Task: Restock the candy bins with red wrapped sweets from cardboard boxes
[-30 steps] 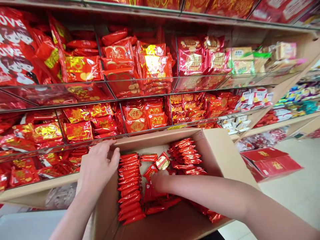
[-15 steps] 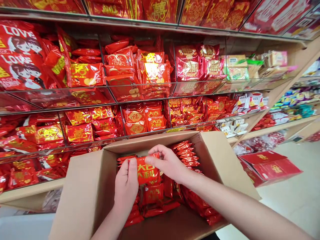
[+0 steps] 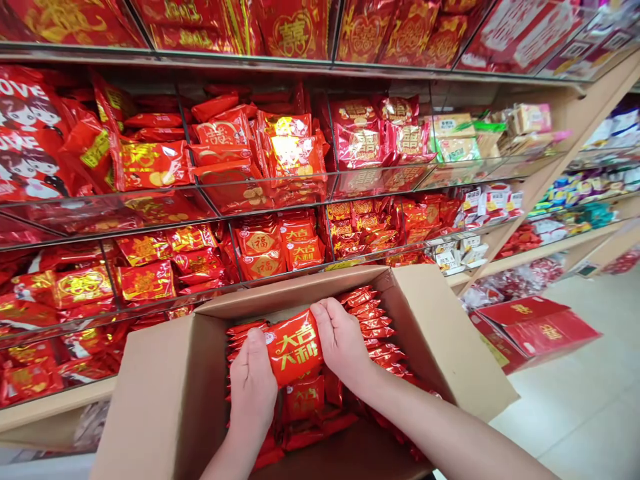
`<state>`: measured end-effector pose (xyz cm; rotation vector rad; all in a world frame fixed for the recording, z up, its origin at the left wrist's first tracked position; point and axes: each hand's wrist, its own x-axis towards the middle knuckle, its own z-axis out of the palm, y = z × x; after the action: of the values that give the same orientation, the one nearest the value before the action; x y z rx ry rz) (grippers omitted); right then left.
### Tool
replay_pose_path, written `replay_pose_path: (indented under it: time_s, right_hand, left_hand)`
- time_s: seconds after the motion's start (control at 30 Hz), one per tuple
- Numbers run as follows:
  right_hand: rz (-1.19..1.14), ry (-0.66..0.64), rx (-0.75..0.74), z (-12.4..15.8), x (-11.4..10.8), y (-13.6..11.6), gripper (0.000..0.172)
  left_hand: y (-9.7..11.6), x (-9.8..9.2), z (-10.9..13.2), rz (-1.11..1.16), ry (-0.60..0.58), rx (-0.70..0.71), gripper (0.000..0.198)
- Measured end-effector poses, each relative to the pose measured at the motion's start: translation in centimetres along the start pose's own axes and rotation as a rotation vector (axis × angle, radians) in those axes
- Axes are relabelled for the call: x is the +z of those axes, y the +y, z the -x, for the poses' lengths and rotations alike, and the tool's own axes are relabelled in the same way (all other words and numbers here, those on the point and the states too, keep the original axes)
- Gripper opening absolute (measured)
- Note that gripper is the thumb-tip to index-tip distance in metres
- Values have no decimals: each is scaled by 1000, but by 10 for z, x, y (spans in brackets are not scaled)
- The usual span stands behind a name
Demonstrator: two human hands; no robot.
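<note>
Between my two hands is a red snack packet (image 3: 294, 347) with gold characters, its printed face turned up toward me. My left hand (image 3: 254, 373) is closed on the packet's left end, thumb on top. The right hand (image 3: 343, 340) grips the other end with fingers bent over the edge. Both hands are over an open cardboard box (image 3: 150, 373). Inside it, rows of similar red packets (image 3: 373, 320) stand stacked along the right side, and another packet (image 3: 304, 399) lies below my hands. Whether further packets are behind the held one is hidden.
Ahead, shelves with clear dividers hold many red and gold packets (image 3: 260, 247). Pale biscuit packs (image 3: 455, 137) sit farther right. A red carton (image 3: 537, 330) rests at the right on the pale tiled floor (image 3: 575, 393). The box's flaps spread outward on both sides.
The right hand has moved from the packet's upper edge to its right end. The packet now shows more of its face and sits flatter between both hands. The view has shifted slightly right.
</note>
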<state>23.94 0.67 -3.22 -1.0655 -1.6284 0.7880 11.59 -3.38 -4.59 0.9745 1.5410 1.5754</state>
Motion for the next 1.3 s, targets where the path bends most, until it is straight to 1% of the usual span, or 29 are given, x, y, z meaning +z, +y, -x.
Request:
replay_pose_path:
  time_s: [0.1, 0.23, 0.33, 0.4, 0.47, 0.5, 0.53, 0.57, 0.6, 0.63, 0.67, 0.7, 0.73, 0.8, 0.83, 0.87, 0.93, 1.0, 1.1, 1.17, 1.3]
  right_hand:
    - [-66, 42, -1, 6, -2, -1, 27]
    - [-189, 76, 78, 9, -3, 2, 32]
    - [-230, 74, 109, 8, -6, 6, 33]
    - [-244, 47, 113, 7, -10, 8, 30]
    - [-265, -51, 91, 9, -18, 8, 20]
    - [-273, -135, 60, 11, -22, 7, 25]
    - [-269, -236, 14, 13, -28, 6, 36]
    - [-245, -335, -44, 14, -33, 4, 43]
    - [-199, -408, -110, 14, -39, 2, 41]
    - [-133, -436, -178, 12, -44, -1, 34]
    - [-50, -412, -246, 8, -50, -2, 26]
    - [42, -343, -308, 2, -55, -4, 20]
    - [136, -248, -361, -7, -59, -5, 20]
    - [334, -67, -441, -30, -66, -4, 26]
    - [443, -10, -467, -43, -67, -3, 31]
    - [557, 18, -480, -57, -68, -1, 35]
    - [784, -8, -466, -83, -65, 2, 41]
    - [994, -82, -413, -105, -57, 4, 43]
    - [1211, -156, -367, -128, -43, 2, 43]
    - [1287, -168, -352, -138, -36, -1, 44]
    - [1333, -192, -306, -155, -24, -4, 38]
  left_hand:
    - [6, 4, 4, 135, -82, -140, 39]
    - [15, 11, 9, 189, -109, -270, 42]
    - [17, 14, 8, 215, -126, -292, 44]
    - [16, 15, 6, 199, -104, -271, 46]
    - [16, 14, 4, 163, -74, -225, 48]
    - [16, 12, 3, 142, -73, -206, 50]
    - [16, 10, 2, 113, -85, -190, 52]
    - [17, 7, 2, 69, -106, -174, 53]
    - [18, 3, 1, 8, -127, -150, 54]
    - [19, -2, -1, -70, -137, -106, 54]
    - [21, -9, -5, -168, -131, -32, 53]
    - [23, -16, -10, -279, -110, 74, 50]
    - [26, -25, -18, -392, -77, 203, 46]
    - [30, -43, -37, -646, 4, 504, 37]
    - [32, -51, -47, -770, 40, 643, 33]
    - [33, -59, -57, -892, 61, 760, 31]
    - [34, -70, -72, -1069, 89, 915, 29]
    - [33, -75, -79, -1148, 97, 1019, 25]
    - [29, -77, -78, -1139, 96, 1116, 18]
    - [27, -78, -76, -1104, 89, 1122, 15]
    - [26, -80, -75, -1036, 70, 1071, 13]
